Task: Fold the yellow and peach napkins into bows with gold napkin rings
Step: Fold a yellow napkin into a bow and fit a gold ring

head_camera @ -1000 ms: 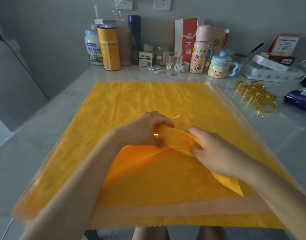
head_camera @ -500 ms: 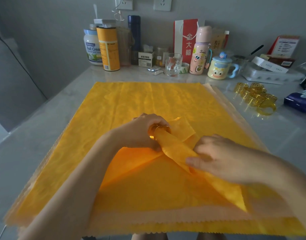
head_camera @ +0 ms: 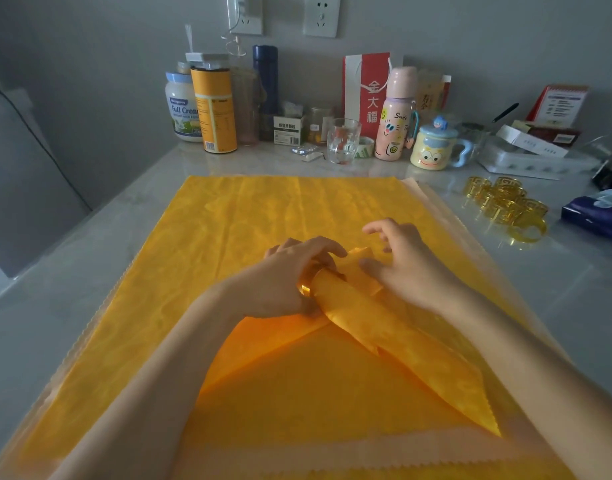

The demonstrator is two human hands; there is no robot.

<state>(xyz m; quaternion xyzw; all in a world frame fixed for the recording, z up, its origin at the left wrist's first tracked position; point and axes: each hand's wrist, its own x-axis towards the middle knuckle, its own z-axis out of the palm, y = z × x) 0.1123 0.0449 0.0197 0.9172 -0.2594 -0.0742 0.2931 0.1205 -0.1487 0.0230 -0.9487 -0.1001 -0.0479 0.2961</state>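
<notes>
At the middle of the napkin stack [head_camera: 245,209], the left hand [head_camera: 290,275] grips a gold ring [head_camera: 306,289] with a yellow napkin [head_camera: 401,348] part-threaded. The right hand [head_camera: 408,268] hovers there, fingers loosely spread. No bow yet; peach napkins [head_camera: 432,202] not begun.

A plain grey wall [head_camera: 90,64] fills the upper frame, dim in soft, even light, with two white sockets [head_camera: 321,15] at top centre. Below it runs a pale marbled tabletop [head_camera: 72,271]. At the left edge stands grey upholstered furniture [head_camera: 17,185], crossed by a dark cable [head_camera: 48,150].
</notes>
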